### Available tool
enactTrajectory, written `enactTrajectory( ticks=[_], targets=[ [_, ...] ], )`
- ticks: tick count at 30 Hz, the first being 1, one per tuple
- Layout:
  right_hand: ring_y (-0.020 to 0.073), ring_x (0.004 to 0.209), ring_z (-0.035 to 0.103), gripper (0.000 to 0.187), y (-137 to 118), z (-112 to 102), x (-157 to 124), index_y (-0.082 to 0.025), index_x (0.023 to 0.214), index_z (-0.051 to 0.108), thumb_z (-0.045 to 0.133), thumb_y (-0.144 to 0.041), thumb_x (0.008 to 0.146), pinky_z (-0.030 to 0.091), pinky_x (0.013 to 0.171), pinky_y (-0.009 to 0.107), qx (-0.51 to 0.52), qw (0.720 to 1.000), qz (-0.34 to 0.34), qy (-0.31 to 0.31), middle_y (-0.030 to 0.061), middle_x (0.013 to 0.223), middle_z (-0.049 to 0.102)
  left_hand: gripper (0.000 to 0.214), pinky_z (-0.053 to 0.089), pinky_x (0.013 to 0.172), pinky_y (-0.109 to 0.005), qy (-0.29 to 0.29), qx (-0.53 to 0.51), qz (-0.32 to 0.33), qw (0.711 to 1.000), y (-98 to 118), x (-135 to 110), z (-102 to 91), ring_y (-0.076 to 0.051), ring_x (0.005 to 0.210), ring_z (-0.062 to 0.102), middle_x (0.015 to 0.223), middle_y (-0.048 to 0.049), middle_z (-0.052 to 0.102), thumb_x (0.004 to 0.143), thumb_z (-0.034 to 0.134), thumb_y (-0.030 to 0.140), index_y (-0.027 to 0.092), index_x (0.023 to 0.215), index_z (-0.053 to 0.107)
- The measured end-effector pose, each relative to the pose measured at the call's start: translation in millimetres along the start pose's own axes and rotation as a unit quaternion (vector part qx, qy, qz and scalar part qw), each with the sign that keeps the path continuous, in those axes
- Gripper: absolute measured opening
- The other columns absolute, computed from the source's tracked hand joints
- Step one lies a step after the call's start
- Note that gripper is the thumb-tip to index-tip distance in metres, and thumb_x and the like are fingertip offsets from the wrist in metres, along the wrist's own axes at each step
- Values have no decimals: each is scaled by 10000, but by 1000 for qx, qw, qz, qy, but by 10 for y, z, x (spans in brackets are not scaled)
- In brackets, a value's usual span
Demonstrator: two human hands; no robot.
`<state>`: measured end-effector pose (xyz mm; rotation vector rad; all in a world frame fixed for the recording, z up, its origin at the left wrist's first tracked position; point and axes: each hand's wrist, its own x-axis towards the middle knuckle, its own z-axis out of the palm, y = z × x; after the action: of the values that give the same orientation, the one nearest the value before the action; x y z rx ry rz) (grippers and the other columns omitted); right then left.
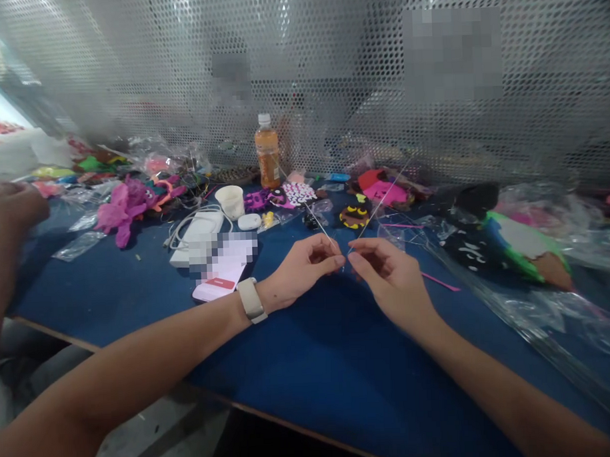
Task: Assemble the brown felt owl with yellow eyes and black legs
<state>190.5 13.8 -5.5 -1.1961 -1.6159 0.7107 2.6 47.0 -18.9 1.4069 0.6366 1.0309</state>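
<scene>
My left hand [313, 261], a pale band on its wrist, pinches a thin, light wire-like strand [324, 229] between thumb and forefinger. This strand slants up and to the left. In a matching pinch, my right hand [386, 269] grips another thin wire-like length [384, 198] that rises up and to the right. The fingertips of both hands nearly meet above the blue tabletop [309, 361]. Whether the two lengths are one bent piece cannot be made out. Just beyond the hands lies a brown, black and yellow figure [354, 217].
A phone [221, 283], a white box with cable [200, 235], a paper cup [230, 201] and a drink bottle [268, 153] stand left of centre. Pink strips [441, 282], plastic wrap and colourful figures lie right. Another person's hand [17, 206] shows at far left.
</scene>
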Motion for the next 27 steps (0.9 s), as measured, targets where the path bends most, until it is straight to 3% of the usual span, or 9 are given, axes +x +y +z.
enactTrajectory(
  ticks=[4,11,16,19,22,27],
  targets=[
    [159,627,659,185,10,3,35,-212,909,752,731,-394,930,560,606,310,46,998,22,-26,26,786,737,182,465,750,-269,-14,-12,-13,1000,16,-21,33,-110,756,571,825,0,625,905,762,268,145,893,627],
    [171,712,691,177,67,-10,28,-221,925,772,758,-398,928,584,706,333,140,988,58,8,24,791,748,125,487,746,-271,2,-12,-17,1000,57,-34,32,-121,778,595,855,-17,644,954,681,257,135,928,669],
    [183,757,702,182,122,-11,55,-226,911,761,772,-408,911,601,723,356,173,982,70,20,31,832,743,112,518,782,-276,-1,111,11,994,109,-67,33,-137,825,645,922,-40,714,967,667,258,149,961,694],
    [177,775,705,203,100,3,62,-219,855,733,833,-395,845,610,747,356,207,974,86,27,28,861,730,82,531,792,-285,14,206,47,977,121,-86,41,-157,873,680,967,-47,757,975,643,206,165,975,714],
    [169,730,699,270,53,17,56,-215,919,731,895,-365,766,603,716,348,230,965,118,32,16,828,727,116,526,796,-294,20,305,88,948,115,-103,47,-163,869,687,980,-33,774,971,618,139,187,983,722],
    [180,727,697,257,13,19,50,-196,917,781,891,-357,749,581,676,341,248,955,158,38,40,796,745,107,502,846,-339,27,421,140,896,84,-100,26,-196,922,677,1000,-35,766,990,617,146,196,1020,707]
  ],
)
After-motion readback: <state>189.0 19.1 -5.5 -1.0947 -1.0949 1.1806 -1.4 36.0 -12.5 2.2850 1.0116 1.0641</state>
